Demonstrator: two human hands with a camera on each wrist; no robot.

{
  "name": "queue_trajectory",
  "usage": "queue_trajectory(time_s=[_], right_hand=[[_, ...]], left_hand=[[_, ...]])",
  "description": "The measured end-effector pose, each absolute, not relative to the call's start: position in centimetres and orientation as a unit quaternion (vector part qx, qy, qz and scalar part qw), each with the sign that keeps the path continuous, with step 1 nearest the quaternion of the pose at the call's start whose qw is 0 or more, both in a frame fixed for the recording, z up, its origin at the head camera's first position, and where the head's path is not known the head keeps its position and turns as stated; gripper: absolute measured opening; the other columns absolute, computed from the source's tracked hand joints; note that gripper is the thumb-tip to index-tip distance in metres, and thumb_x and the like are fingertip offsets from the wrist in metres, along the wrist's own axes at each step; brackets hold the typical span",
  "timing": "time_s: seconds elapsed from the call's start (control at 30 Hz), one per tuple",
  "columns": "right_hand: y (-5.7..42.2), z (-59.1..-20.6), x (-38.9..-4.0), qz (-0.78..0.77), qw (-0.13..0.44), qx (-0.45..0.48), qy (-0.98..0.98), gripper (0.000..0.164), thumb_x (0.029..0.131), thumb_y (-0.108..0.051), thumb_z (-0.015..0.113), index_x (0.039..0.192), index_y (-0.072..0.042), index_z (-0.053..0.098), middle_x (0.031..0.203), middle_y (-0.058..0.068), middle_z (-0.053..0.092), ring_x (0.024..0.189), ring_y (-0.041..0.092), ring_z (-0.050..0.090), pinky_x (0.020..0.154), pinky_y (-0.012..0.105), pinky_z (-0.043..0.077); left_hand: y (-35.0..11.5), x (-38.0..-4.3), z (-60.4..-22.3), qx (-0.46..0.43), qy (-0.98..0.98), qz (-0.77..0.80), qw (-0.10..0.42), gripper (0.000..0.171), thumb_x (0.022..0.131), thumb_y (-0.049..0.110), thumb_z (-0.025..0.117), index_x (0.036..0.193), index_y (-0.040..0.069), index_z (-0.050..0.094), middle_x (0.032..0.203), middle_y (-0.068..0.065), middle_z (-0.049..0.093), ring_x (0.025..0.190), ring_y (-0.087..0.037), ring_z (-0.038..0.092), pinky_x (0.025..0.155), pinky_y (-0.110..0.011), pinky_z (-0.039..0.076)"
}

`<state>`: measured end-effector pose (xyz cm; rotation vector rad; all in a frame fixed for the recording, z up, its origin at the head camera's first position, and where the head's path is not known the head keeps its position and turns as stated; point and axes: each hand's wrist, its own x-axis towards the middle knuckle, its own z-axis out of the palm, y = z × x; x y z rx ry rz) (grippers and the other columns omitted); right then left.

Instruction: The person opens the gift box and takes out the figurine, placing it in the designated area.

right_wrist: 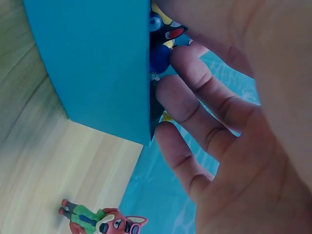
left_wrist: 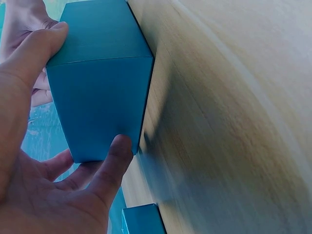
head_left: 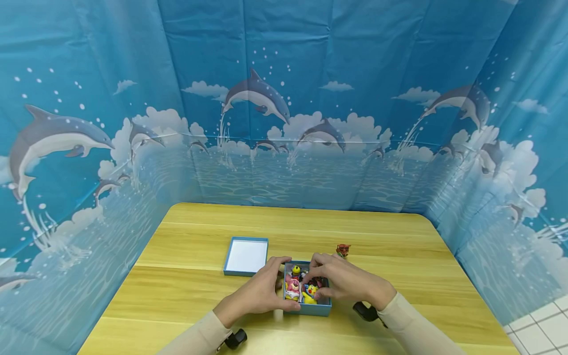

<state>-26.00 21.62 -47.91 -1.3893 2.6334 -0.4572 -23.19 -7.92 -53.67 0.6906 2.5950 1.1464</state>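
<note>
A blue box (head_left: 314,309) stands on the table with several small toy figures inside. Among them show a pink bear figure (head_left: 293,288), a yellow figure with red cheeks (head_left: 309,293) and a yellow-headed one (head_left: 296,269). My left hand (head_left: 262,291) grips the box from its left side, thumb at the near corner and fingers toward the far end. My right hand (head_left: 343,278) reaches over the right rim, its bent fingertips among the figures. In the right wrist view they touch a dark blue figure (right_wrist: 160,58); whether they pinch it is hidden.
The blue-rimmed lid (head_left: 246,255), white inside, lies left of the box on the wooden table (head_left: 199,227). A fox figure in a green shirt (right_wrist: 87,219) is beyond the box to the right. A dolphin-print curtain (head_left: 266,172) surrounds the table's back and sides.
</note>
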Motion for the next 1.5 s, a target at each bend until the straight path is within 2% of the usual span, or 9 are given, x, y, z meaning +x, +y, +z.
queue_trajectory(time_s=[0.3,0.57,0.77,0.93,1.27,1.5], right_hand=[[21.5,-47.8,-25.9,-0.146,0.046,-0.482,0.863,0.033,0.102,-0.035,0.093,0.134,-0.029,0.086,0.124,-0.009,0.067,0.099,0.01,0.062,0.088,0.032,0.046],[21.5,-47.6,-26.0,-0.171,0.07,-0.481,0.857,0.03,0.104,-0.028,0.091,0.134,-0.026,0.085,0.13,-0.006,0.069,0.098,0.011,0.067,0.087,0.027,0.056],[21.7,-47.5,-26.1,-0.191,0.082,-0.48,0.852,0.029,0.108,-0.019,0.087,0.136,-0.024,0.084,0.131,-0.005,0.072,0.106,0.011,0.072,0.092,0.031,0.063],[21.9,-47.2,-26.1,-0.204,0.094,-0.476,0.85,0.026,0.11,-0.02,0.084,0.136,-0.023,0.083,0.133,-0.007,0.074,0.114,0.011,0.074,0.096,0.035,0.066],[22.1,-46.7,-26.1,-0.196,0.096,-0.478,0.851,0.029,0.114,-0.021,0.078,0.143,-0.022,0.081,0.135,-0.01,0.079,0.124,0.011,0.075,0.106,0.042,0.067],[22.4,-46.0,-26.2,-0.205,0.109,-0.466,0.854,0.032,0.115,-0.018,0.076,0.146,-0.018,0.08,0.139,-0.006,0.081,0.128,0.015,0.076,0.108,0.049,0.067]], left_hand=[[-8.0,-23.1,-53.7,0.235,0.884,0.39,0.111,0.124,0.089,0.07,0.097,0.181,0.014,0.035,0.162,-0.007,0.056,0.131,-0.015,0.066,0.115,-0.047,0.061],[-8.0,-23.1,-53.7,0.235,0.88,0.395,0.118,0.123,0.09,0.068,0.096,0.181,0.015,0.034,0.165,-0.009,0.055,0.133,-0.018,0.066,0.114,-0.048,0.061],[-8.2,-23.2,-53.8,0.233,0.882,0.393,0.115,0.123,0.09,0.07,0.095,0.182,0.016,0.034,0.167,-0.008,0.054,0.135,-0.018,0.067,0.115,-0.049,0.061],[-8.2,-23.2,-53.8,0.234,0.881,0.393,0.116,0.123,0.09,0.07,0.095,0.182,0.016,0.033,0.166,-0.009,0.054,0.134,-0.017,0.066,0.115,-0.049,0.061],[-8.2,-23.2,-53.7,0.234,0.883,0.391,0.115,0.124,0.09,0.071,0.095,0.182,0.016,0.033,0.17,-0.009,0.052,0.139,-0.021,0.066,0.117,-0.051,0.06],[-8.2,-23.2,-53.8,0.235,0.878,0.399,0.118,0.124,0.09,0.069,0.096,0.182,0.015,0.033,0.171,-0.011,0.051,0.135,-0.018,0.068,0.113,-0.044,0.062]])
